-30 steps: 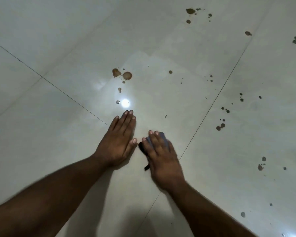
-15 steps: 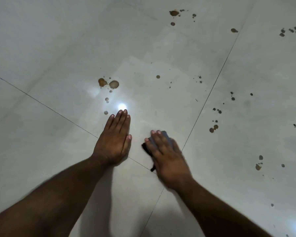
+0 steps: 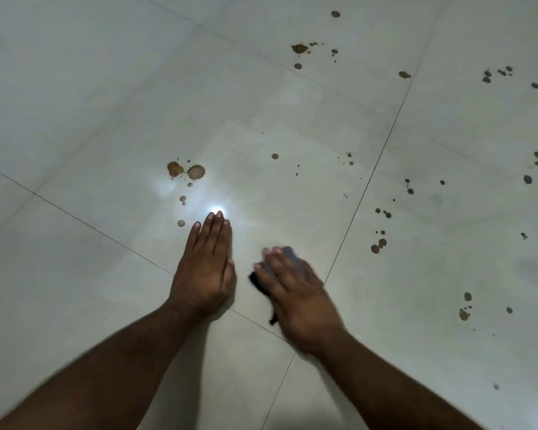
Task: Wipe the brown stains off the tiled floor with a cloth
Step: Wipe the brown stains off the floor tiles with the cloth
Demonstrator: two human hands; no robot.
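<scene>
My right hand (image 3: 295, 290) lies flat on a dark grey-blue cloth (image 3: 258, 282), pressing it to the pale tiled floor (image 3: 90, 103); the hand is motion-blurred and covers most of the cloth. My left hand (image 3: 207, 265) rests flat on the floor beside it, fingers straight and together. Two large brown stains (image 3: 187, 170) lie beyond the left fingertips, with small drops (image 3: 181, 223) closer in. More brown stains (image 3: 379, 246) sit to the right across the grout line.
Further stains lie at the far top (image 3: 299, 48), at the lower right (image 3: 464, 314), and as dark specks at the upper right (image 3: 486, 79). A bright light reflection (image 3: 216, 209) glares just past my left fingertips. Grout lines (image 3: 367, 181) cross the floor diagonally.
The view has shifted, so the stains sit slightly elsewhere in frame. My right hand with the cloth has slid a little and is now blurred. The left hand stays planted.
</scene>
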